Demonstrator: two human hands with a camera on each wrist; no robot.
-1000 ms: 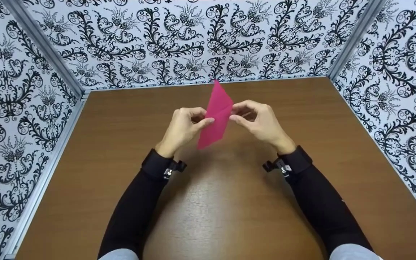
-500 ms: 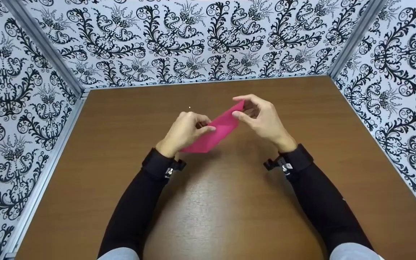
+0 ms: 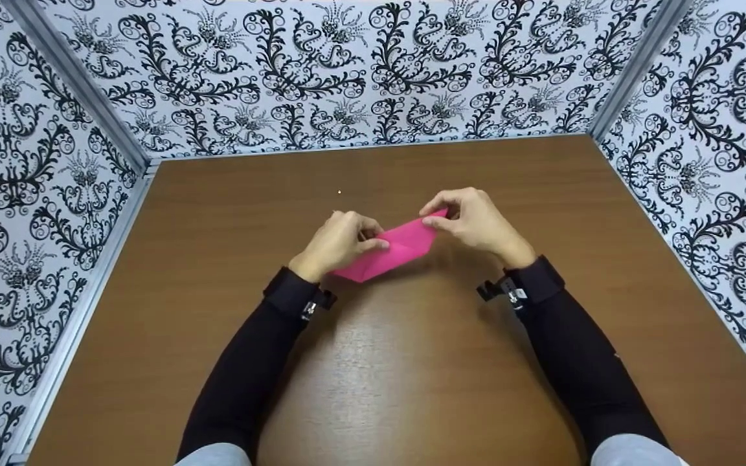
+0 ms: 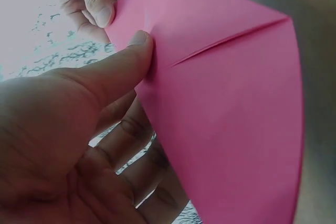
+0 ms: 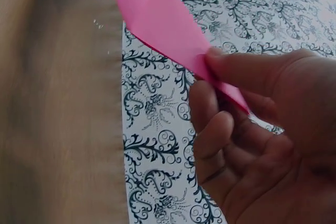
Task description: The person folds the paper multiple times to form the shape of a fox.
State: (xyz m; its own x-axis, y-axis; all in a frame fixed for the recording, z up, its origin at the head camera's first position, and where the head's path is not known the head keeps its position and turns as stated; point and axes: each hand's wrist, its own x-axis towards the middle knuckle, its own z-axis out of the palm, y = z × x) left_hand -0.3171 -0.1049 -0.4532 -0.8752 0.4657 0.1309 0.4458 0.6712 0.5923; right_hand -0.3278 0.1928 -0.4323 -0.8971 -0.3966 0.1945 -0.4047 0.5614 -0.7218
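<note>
A folded sheet of pink paper (image 3: pixel 405 246) is held between both hands above the table, its long side slanting up to the right. My left hand (image 3: pixel 340 239) pinches its upper edge near the middle, thumb on the near face and fingers behind. The right hand (image 3: pixel 476 223) pinches the far right corner between thumb and fingers. In the left wrist view a crease runs across the paper (image 4: pixel 231 103) toward a corner. The right wrist view has the paper's (image 5: pixel 163 22) pointed end passing between the right thumb and fingers.
The brown wooden table (image 3: pixel 373 388) lies under both forearms. Patterned black-and-white walls (image 3: pixel 308 77) enclose it at the back and sides, with grey metal posts (image 3: pixel 81 84) at the corners. A tiny bright speck (image 3: pixel 339 192) shows on the table beyond the left hand.
The paper has turned from standing nearly upright to lying slanted and lower. My right hand has shifted its hold to the paper's right corner, and both hands have come down slightly.
</note>
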